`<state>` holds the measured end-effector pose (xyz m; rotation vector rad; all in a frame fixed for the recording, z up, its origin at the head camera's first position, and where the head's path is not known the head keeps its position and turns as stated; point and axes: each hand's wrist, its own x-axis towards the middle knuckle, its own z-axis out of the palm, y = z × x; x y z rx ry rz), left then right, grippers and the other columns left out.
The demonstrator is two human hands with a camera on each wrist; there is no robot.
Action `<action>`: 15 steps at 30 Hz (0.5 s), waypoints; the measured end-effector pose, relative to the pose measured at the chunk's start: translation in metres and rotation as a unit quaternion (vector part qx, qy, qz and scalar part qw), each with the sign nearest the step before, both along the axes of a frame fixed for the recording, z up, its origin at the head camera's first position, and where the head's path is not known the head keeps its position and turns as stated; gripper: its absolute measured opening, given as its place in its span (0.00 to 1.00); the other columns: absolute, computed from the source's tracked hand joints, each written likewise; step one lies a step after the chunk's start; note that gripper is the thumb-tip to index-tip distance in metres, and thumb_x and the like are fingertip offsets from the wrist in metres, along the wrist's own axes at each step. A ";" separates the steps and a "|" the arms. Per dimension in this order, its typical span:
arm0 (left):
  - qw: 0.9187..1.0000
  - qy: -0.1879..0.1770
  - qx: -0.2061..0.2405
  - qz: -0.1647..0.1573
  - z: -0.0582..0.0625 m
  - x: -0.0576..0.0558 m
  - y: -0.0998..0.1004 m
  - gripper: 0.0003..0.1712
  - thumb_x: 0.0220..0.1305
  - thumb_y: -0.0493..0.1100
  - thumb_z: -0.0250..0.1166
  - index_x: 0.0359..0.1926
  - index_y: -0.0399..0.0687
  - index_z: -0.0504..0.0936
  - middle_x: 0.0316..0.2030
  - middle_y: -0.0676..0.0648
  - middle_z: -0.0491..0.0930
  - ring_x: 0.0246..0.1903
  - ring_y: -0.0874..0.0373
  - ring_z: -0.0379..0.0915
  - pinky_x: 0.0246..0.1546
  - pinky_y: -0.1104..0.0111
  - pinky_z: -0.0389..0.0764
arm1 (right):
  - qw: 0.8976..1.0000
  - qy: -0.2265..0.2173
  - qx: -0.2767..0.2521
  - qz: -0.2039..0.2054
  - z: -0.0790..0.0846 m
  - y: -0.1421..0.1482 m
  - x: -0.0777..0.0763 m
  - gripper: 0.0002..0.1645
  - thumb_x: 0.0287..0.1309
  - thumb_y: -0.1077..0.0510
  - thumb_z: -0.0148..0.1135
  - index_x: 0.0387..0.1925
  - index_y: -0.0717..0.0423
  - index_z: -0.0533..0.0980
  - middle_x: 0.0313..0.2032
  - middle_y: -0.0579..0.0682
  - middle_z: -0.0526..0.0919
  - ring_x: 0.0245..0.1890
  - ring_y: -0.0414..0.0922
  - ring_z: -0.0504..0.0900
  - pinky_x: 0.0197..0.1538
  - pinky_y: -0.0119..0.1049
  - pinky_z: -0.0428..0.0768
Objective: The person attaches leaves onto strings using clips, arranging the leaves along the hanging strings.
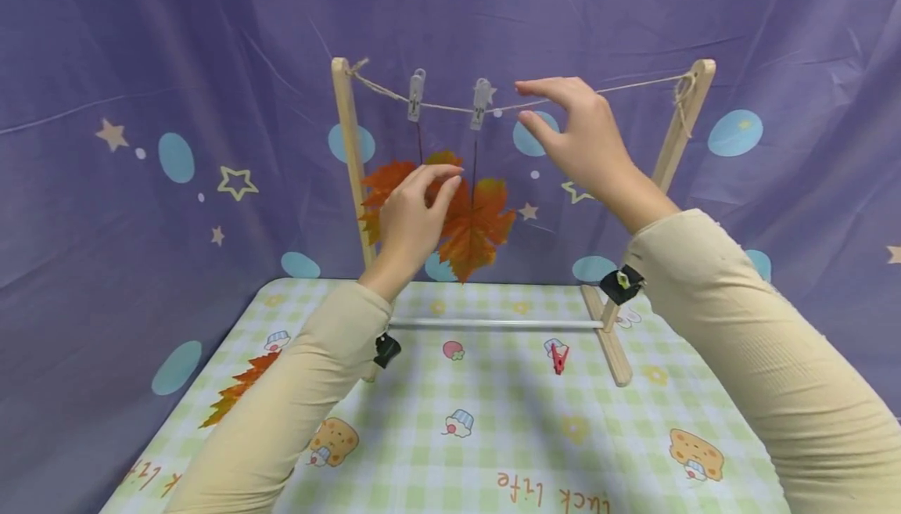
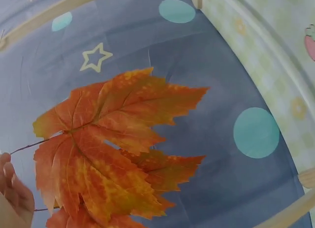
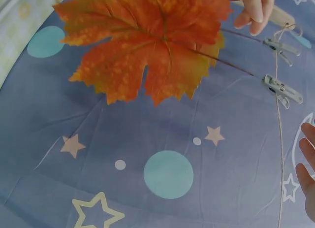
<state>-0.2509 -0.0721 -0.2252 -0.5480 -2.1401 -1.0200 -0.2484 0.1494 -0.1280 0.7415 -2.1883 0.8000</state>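
Note:
Two orange maple leaves hang by their stems from grey clothespins on a twine line (image 1: 633,86). The right-hand leaf (image 1: 482,221) hangs from one clothespin (image 1: 481,105); the other leaf (image 1: 383,181), partly hidden behind my left hand, hangs from the second clothespin (image 1: 416,95). My left hand (image 1: 408,217) is in front of the leaves, fingers bent, thumb and fingertips apart, holding nothing. In the right wrist view, its fingers (image 3: 253,9) appear beside the stems. My right hand (image 1: 587,134) is beside the line, right of the clothespins, thumb and fingers spread with nothing between them.
The line runs between two wooden posts (image 1: 345,131), joined low down by a pale rod (image 1: 493,324). On the checked tablecloth (image 1: 507,397) lie a red clothespin (image 1: 559,361) and, at the left, another maple leaf (image 1: 239,390) partly behind my left sleeve. A purple curtain (image 1: 211,44) hangs behind.

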 end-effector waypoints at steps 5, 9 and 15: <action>0.997 0.009 0.009 -0.074 -0.011 0.012 -0.011 0.15 0.74 0.48 0.58 0.51 0.46 0.85 0.43 0.51 0.83 0.29 0.55 0.71 0.33 0.65 0.71 | 0.999 0.032 -0.015 0.039 -0.010 0.008 0.016 0.20 0.66 0.62 0.63 0.58 0.58 0.79 0.55 0.52 0.82 0.61 0.47 0.74 0.66 0.36 0.65; 0.996 0.018 0.001 -0.090 -0.019 0.020 -0.020 0.13 0.74 0.45 0.59 0.50 0.44 0.85 0.34 0.50 0.80 0.24 0.55 0.67 0.28 0.66 0.69 | 0.997 0.046 -0.021 0.063 -0.020 0.013 0.027 0.19 0.65 0.63 0.64 0.56 0.60 0.80 0.54 0.53 0.83 0.59 0.48 0.75 0.65 0.40 0.66; 0.995 0.007 -0.015 -0.100 -0.024 0.032 -0.031 0.13 0.73 0.46 0.60 0.50 0.46 0.85 0.31 0.52 0.78 0.25 0.58 0.66 0.27 0.67 0.70 | 0.996 0.048 -0.036 0.072 -0.041 0.019 0.039 0.18 0.63 0.66 0.66 0.54 0.60 0.81 0.49 0.51 0.85 0.51 0.45 0.78 0.54 0.36 0.71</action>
